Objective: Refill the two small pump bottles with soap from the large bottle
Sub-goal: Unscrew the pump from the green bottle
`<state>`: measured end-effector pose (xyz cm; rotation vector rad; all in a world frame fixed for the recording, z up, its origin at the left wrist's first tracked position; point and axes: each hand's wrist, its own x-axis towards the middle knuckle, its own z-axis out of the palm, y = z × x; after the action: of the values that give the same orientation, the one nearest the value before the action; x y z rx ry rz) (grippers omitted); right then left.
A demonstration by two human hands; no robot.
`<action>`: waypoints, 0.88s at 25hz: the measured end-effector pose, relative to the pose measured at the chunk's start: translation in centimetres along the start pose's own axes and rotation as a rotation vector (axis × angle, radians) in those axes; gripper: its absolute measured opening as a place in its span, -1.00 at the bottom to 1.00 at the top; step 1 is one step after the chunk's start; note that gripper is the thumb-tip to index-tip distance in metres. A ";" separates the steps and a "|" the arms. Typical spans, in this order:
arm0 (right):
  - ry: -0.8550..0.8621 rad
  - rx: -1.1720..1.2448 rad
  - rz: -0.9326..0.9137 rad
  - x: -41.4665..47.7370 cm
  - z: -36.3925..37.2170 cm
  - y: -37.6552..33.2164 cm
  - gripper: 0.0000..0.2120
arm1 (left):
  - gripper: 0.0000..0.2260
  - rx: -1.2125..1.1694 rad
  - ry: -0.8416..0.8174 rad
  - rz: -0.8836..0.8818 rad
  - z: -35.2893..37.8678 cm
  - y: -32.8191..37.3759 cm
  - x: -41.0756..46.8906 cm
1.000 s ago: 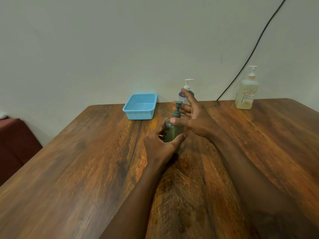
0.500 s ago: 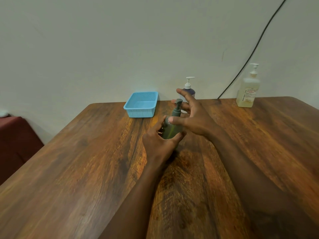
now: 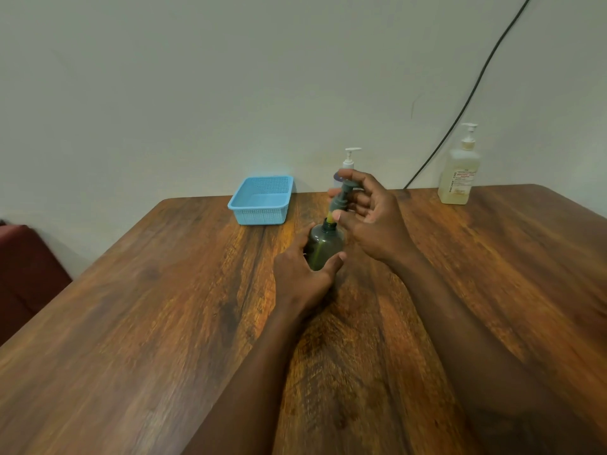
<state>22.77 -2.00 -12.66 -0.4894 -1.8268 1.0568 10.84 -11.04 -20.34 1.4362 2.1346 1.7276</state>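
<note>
A small dark green pump bottle [image 3: 323, 246] stands on the wooden table [image 3: 164, 307], and my left hand [image 3: 303, 277] grips its body. My right hand [image 3: 371, 218] pinches the bottle's green pump head [image 3: 341, 198], which is lifted out of the neck with its yellowish tube still partly inside. A second small bottle with a white pump [image 3: 348, 162] stands behind, mostly hidden by my right hand. The large pale-yellow soap bottle [image 3: 460, 172] with a white pump stands at the far right by the wall.
A light blue mesh basket [image 3: 262, 200] sits at the table's far edge, left of the bottles. A black cable [image 3: 473, 90] runs down the wall behind the table. A dark red seat [image 3: 23, 264] is to the left of the table.
My right hand closed on the pump head and raised it off the green bottle's neck, exposing the tube. My left hand kept holding the bottle's body.
</note>
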 end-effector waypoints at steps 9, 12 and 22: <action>0.311 0.108 -0.078 0.2 -2.1 -0.7 -0.42 | -0.33 -0.024 -0.019 -0.040 -0.5 -0.3 0.4; 0.342 0.097 -0.073 0.3 -2.6 -0.3 -0.42 | -0.31 -0.012 -0.011 -0.051 -0.5 -0.8 0.5; 0.423 0.164 -0.095 0.8 -3.5 1.6 -0.48 | -0.32 0.018 0.121 -0.107 -0.9 -1.2 0.7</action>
<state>25.28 1.01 -12.89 -0.4806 -1.3659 0.9459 9.22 -11.20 -20.65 1.2261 2.2469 1.8036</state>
